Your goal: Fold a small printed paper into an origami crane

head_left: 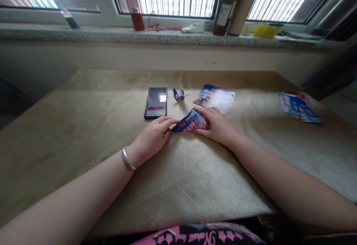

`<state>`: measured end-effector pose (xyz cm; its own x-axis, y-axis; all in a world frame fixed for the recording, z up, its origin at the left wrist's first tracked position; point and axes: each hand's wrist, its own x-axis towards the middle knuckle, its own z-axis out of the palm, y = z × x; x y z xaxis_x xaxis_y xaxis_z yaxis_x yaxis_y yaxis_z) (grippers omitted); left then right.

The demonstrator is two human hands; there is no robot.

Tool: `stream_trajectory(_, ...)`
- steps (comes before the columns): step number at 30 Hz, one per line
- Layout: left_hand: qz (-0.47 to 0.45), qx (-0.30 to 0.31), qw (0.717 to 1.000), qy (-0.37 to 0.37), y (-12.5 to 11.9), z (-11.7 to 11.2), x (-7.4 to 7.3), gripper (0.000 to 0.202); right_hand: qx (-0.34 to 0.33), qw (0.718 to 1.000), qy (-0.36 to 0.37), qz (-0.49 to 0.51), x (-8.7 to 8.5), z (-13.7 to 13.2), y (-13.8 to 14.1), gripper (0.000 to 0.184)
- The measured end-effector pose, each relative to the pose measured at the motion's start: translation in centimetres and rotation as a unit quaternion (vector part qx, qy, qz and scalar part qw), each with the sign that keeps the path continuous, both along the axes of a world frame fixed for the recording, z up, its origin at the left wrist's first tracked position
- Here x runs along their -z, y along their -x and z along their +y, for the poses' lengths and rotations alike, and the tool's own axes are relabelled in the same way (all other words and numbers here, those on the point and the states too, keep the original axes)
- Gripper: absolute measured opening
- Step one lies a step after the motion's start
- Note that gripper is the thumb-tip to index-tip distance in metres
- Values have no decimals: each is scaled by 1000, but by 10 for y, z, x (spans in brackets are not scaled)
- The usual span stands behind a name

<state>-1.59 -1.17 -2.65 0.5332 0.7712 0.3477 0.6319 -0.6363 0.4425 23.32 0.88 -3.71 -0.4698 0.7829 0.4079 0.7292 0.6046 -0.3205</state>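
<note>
A blue printed sheet of paper, folded into a triangle-like shape with red and white lettering, lies on the table between my hands. My left hand pinches its left corner between thumb and fingers. Wrapped over its right end is my right hand, thumb at the near edge and fingers along the far side; they hide that end of the paper. Just beyond stands a small folded paper crane in the same blue print. A phone with a lit screen lies to its left.
A stack of blue printed sheets lies behind my right hand. More printed papers are fanned at the table's right. The windowsill beyond holds a red container, a dark jar and a yellow item.
</note>
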Motion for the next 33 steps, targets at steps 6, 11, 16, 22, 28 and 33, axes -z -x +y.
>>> stream_trajectory(6,36,6,999,-6,3,-2,-2,34,-12,993,49,105,-1,-6,2,49)
stream_trajectory(11,54,10,998,-8,5,-7,-7,44,76,985,72,140,0,-4,6,19)
stream_trajectory(16,36,14,999,-11,3,-9,-4,53,83,984,87,134,4,3,8,27)
stream_trajectory(22,-18,-31,999,33,2,-5,1,48,41,956,110,269,4,7,2,33)
stream_trajectory(28,47,109,993,-13,1,-6,-2,28,-35,969,55,240,-6,4,-8,10)
stream_trajectory(33,88,186,979,-11,0,-14,-9,34,-114,948,188,231,-14,4,-24,12)
